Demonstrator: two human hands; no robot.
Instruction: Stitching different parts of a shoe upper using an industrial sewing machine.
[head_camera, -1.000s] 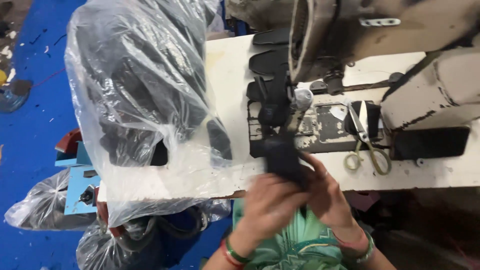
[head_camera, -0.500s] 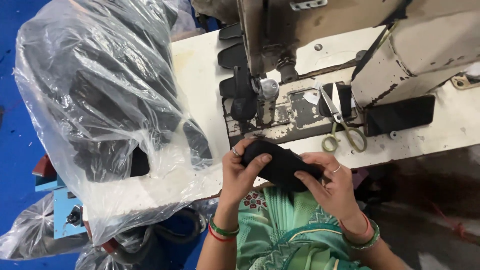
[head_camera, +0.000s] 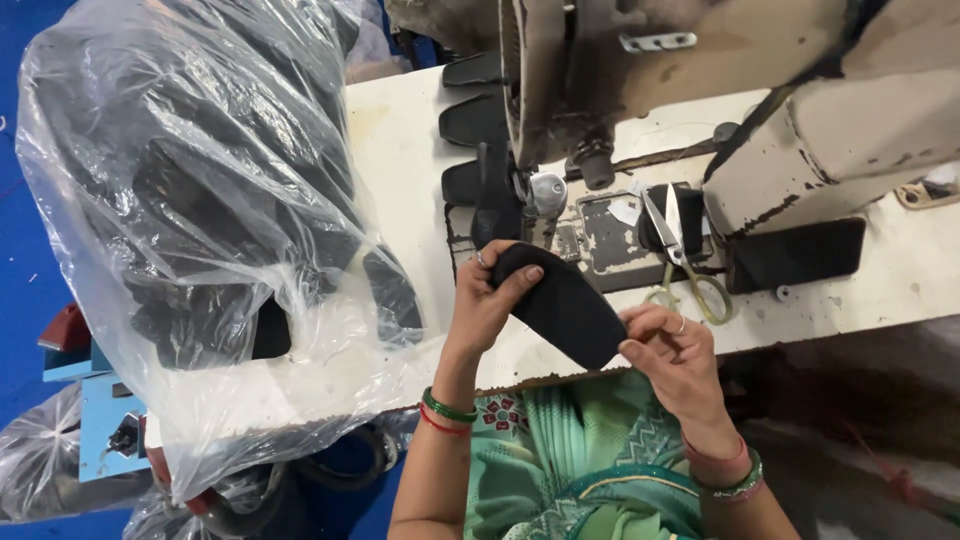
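Head view: both hands (head_camera: 580, 320) on black piece (head_camera: 560, 305) at table edge (head_camera: 800, 330).

Two hands: the left hand (head_camera: 487, 300) and right hand (head_camera: 668, 352) share one black piece (head_camera: 562, 305). Three more black pieces (head_camera: 473, 110) lie in a row on the far part of the one counter (head_camera: 400, 150). One sewing machine (head_camera: 700, 90) stands at the right, with one pair of scissors (head_camera: 680, 255) near it. One large clear bag (head_camera: 190, 220) of black pieces sits at the left; two smaller bags (head_camera: 40, 465) lie on the floor below it.
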